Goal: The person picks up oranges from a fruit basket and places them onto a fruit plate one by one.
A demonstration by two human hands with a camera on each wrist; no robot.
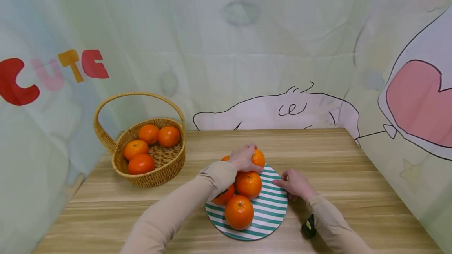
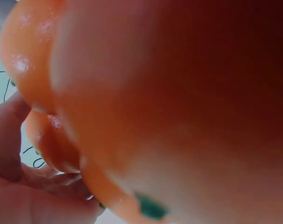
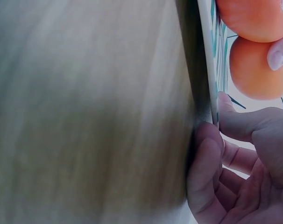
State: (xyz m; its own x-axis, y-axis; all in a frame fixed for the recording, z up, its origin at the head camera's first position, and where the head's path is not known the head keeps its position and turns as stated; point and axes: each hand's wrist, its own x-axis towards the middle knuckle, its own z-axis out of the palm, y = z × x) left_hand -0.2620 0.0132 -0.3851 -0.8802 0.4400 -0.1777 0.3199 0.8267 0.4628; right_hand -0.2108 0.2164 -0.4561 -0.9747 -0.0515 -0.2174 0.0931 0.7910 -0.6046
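Note:
A flat round plate (image 1: 268, 214) with green and white stripes bears several oranges, among them a front orange (image 1: 239, 212) and a middle orange (image 1: 249, 185). My left hand (image 1: 243, 159) reaches over them and grips the far orange (image 1: 259, 157) near the plate's back edge. In the left wrist view, a blurred near orange (image 2: 109, 130) covers most of the picture, so only part of that hand shows. On the plate's right side, my right hand (image 1: 296, 184) pinches the rim, thumb (image 3: 230, 116) on top and curled fingers (image 3: 206, 158) underneath.
A wicker basket (image 1: 166, 173) with a tall handle stands at the back left, with several oranges (image 1: 141, 164) inside. The wooden table (image 1: 335, 156) ends at a printed curtain (image 1: 226, 69) behind and on both sides. A black object (image 1: 309, 227) sits by the right wrist.

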